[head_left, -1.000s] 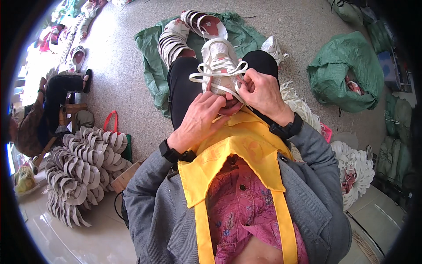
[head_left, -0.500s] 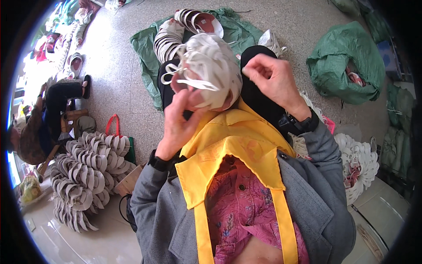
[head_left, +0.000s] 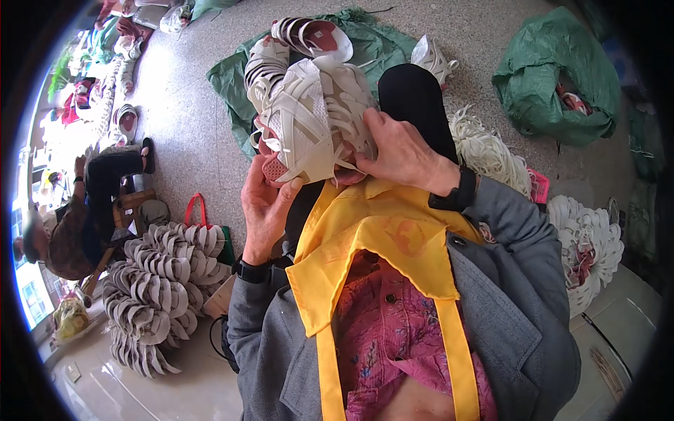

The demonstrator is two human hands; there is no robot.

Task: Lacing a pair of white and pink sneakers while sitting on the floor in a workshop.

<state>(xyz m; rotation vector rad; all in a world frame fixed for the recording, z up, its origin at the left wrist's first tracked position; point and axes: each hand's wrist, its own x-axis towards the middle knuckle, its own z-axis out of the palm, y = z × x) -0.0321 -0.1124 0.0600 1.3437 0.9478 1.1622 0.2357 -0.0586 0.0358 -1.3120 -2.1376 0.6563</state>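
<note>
I hold a white laced shoe upper [head_left: 316,123] with a reddish lining up in front of my chest. My left hand [head_left: 265,203] grips its lower edge from below. My right hand [head_left: 397,151] clasps its right side, fingers curled over the laces. Under both hands lie my yellow apron [head_left: 379,238] and my black-trousered knee [head_left: 414,98].
More white uppers [head_left: 309,38] are stacked on a green sheet [head_left: 232,84] ahead. A pile of grey insoles [head_left: 154,288] lies at my left beside a red-handled bag. White laces [head_left: 488,151] and a heap of uppers [head_left: 586,245] lie right. A green sack [head_left: 554,77] stands far right. A seated person [head_left: 84,210] works at left.
The shoe upper has been lifted off my knee toward the camera and turned over. My right hand moved from above it onto its right side.
</note>
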